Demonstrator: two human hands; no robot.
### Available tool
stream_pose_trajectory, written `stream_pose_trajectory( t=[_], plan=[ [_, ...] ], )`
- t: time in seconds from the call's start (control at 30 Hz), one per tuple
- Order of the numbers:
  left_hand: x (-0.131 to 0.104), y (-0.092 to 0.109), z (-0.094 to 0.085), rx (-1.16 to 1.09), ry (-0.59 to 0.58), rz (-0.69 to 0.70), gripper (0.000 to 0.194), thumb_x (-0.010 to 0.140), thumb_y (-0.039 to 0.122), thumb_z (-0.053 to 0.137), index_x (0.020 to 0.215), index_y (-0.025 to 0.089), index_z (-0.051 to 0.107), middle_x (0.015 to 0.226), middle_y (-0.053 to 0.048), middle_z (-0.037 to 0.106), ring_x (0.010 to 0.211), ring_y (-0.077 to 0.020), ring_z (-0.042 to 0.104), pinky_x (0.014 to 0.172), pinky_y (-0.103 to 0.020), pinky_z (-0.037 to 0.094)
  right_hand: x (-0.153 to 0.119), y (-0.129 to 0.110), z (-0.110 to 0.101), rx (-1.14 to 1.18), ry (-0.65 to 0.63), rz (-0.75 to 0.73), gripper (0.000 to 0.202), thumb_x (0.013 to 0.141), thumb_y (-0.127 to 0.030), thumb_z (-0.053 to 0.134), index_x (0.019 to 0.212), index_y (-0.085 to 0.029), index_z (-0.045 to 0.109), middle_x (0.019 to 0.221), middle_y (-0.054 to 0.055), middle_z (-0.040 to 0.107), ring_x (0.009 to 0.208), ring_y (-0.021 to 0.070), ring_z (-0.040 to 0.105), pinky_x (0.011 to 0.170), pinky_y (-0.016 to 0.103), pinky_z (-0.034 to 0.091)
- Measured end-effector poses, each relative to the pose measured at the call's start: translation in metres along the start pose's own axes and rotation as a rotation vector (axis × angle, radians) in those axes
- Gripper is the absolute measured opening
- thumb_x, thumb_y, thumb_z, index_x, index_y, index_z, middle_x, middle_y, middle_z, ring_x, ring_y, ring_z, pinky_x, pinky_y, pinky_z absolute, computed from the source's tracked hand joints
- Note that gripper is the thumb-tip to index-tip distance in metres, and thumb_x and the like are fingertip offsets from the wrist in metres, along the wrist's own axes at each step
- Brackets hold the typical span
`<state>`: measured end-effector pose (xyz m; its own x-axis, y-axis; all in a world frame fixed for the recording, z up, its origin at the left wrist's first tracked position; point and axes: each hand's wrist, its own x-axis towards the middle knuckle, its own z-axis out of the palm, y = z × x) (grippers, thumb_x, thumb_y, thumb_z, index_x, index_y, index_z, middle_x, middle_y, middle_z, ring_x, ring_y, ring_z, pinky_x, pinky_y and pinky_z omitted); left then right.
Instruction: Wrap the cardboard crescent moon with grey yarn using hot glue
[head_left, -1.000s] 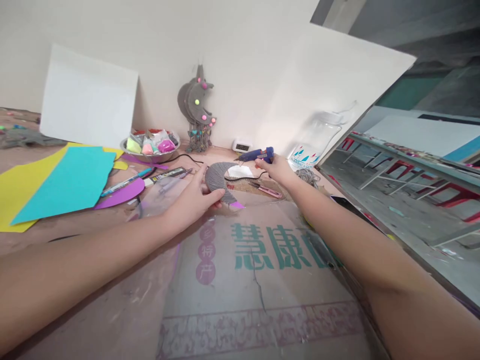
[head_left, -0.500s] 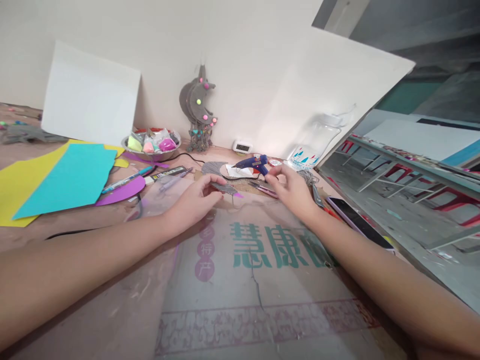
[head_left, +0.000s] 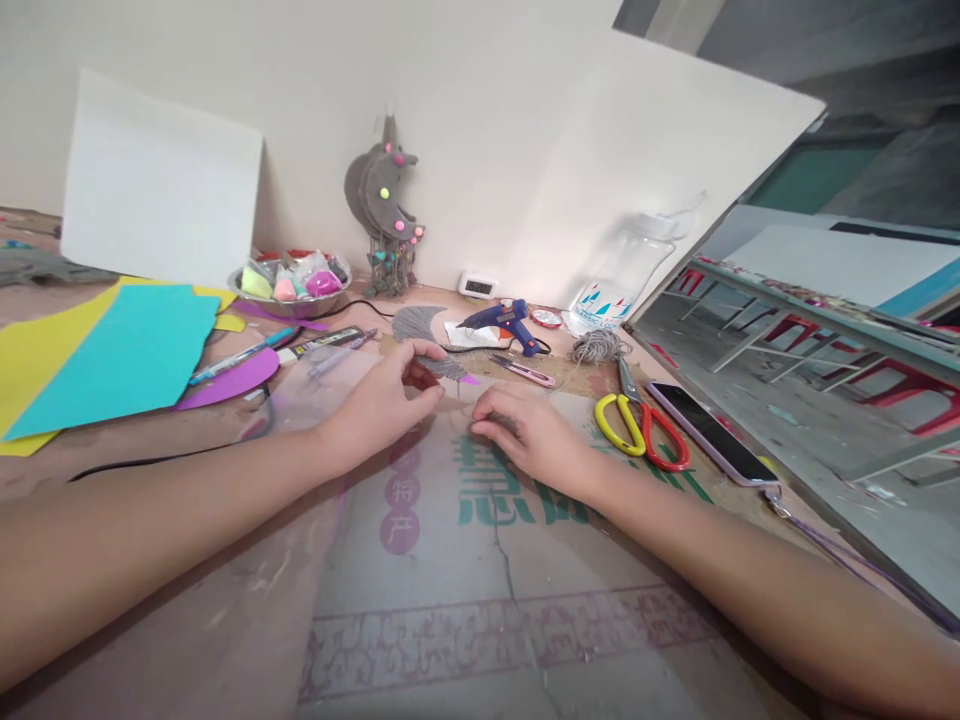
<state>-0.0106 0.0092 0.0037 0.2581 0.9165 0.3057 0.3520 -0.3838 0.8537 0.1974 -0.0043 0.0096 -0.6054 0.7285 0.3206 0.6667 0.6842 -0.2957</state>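
Observation:
My left hand (head_left: pixel 390 402) holds a small purple paper piece wrapped in grey yarn (head_left: pixel 448 368) between thumb and fingers; its bare purple tip points right. My right hand (head_left: pixel 529 430) is closed in a pinch just right of it, low over the plastic sheet (head_left: pixel 420 620). What lies between those fingertips is too small to make out. Behind the hands a blue glue gun (head_left: pixel 501 320) rests beside a grey yarn-covered crescent (head_left: pixel 414 325). A pink craft knife (head_left: pixel 525 370) lies in front of the gun.
Scissors (head_left: pixel 649 435), a phone (head_left: pixel 712 430) and a grey yarn bundle (head_left: pixel 598 346) lie on the right. Coloured sheets (head_left: pixel 112 350), pens and a metal bowl of clay packets (head_left: pixel 330 303) occupy the left. At the back stand a moon ornament (head_left: pixel 382 200), a small clock (head_left: pixel 478 285) and a clear jug (head_left: pixel 622 270).
My right hand has moved from beside the glue gun's handle down and left, close to my left hand. The scissors now show fully. My left hand keeps hold of the yarn-wrapped piece.

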Motion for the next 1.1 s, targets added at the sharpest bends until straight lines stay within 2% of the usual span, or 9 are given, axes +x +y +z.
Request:
stream_pose_trajectory(
  t=[0.13, 0.3, 0.53, 0.73, 0.9, 1.1],
  plan=[
    [-0.003, 0.006, -0.001, 0.082, -0.022, -0.004, 0.032, 0.076, 0.020, 0.057, 0.107, 0.020, 0.046, 0.099, -0.003, 0.056, 0.088, -0.0142, 0.057, 0.078, -0.029, 0.046, -0.002, -0.009, -0.005, 0.057, 0.122, -0.007, 0.012, 0.090, -0.024, 0.047, 0.085, -0.017, 0.056, 0.078, 0.002, 0.061, 0.074, 0.0135, 0.055, 0.069, 0.026, 0.042],
    [-0.006, 0.007, -0.001, 0.139, -0.050, 0.024, 0.034, 0.074, 0.028, 0.064, 0.101, 0.020, 0.045, 0.103, -0.004, 0.053, 0.087, -0.0147, 0.055, 0.078, -0.029, 0.045, -0.003, -0.013, -0.009, 0.121, 0.266, -0.012, 0.010, 0.089, -0.023, 0.050, 0.086, -0.018, 0.059, 0.079, 0.001, 0.063, 0.074, 0.0125, 0.057, 0.070, 0.024, 0.043],
    [-0.005, 0.009, 0.000, 0.184, -0.033, 0.069, 0.029, 0.074, 0.029, 0.064, 0.092, 0.021, 0.043, 0.097, -0.002, 0.053, 0.085, -0.0141, 0.052, 0.077, -0.028, 0.044, -0.001, -0.003, -0.011, 0.187, 0.349, 0.144, 0.016, 0.089, -0.026, 0.049, 0.079, -0.019, 0.059, 0.073, 0.001, 0.063, 0.073, 0.0138, 0.058, 0.072, 0.026, 0.043],
    [-0.007, 0.012, -0.002, 0.223, -0.010, 0.083, 0.027, 0.074, 0.028, 0.063, 0.091, 0.021, 0.044, 0.094, -0.001, 0.054, 0.082, -0.0140, 0.052, 0.074, -0.028, 0.043, 0.002, 0.005, -0.008, 0.213, 0.322, 0.233, 0.016, 0.088, -0.027, 0.050, 0.078, -0.018, 0.058, 0.073, 0.000, 0.063, 0.074, 0.0133, 0.058, 0.070, 0.025, 0.042],
    [-0.008, 0.014, -0.003, 0.210, 0.021, 0.049, 0.026, 0.074, 0.029, 0.063, 0.092, 0.021, 0.046, 0.091, 0.000, 0.053, 0.080, -0.0144, 0.052, 0.071, -0.028, 0.043, 0.002, 0.007, -0.005, 0.210, 0.249, 0.253, 0.016, 0.087, -0.027, 0.050, 0.077, -0.018, 0.059, 0.073, 0.001, 0.063, 0.072, 0.0133, 0.057, 0.061, 0.023, 0.041],
    [-0.008, 0.015, -0.003, 0.175, 0.022, 0.015, 0.027, 0.073, 0.031, 0.064, 0.090, 0.022, 0.046, 0.090, 0.000, 0.053, 0.078, -0.0139, 0.052, 0.068, -0.027, 0.042, 0.002, 0.011, -0.003, 0.212, 0.185, 0.254, 0.016, 0.086, -0.028, 0.050, 0.079, -0.018, 0.060, 0.077, 0.001, 0.064, 0.072, 0.0131, 0.057, 0.065, 0.024, 0.042]
  ],
)
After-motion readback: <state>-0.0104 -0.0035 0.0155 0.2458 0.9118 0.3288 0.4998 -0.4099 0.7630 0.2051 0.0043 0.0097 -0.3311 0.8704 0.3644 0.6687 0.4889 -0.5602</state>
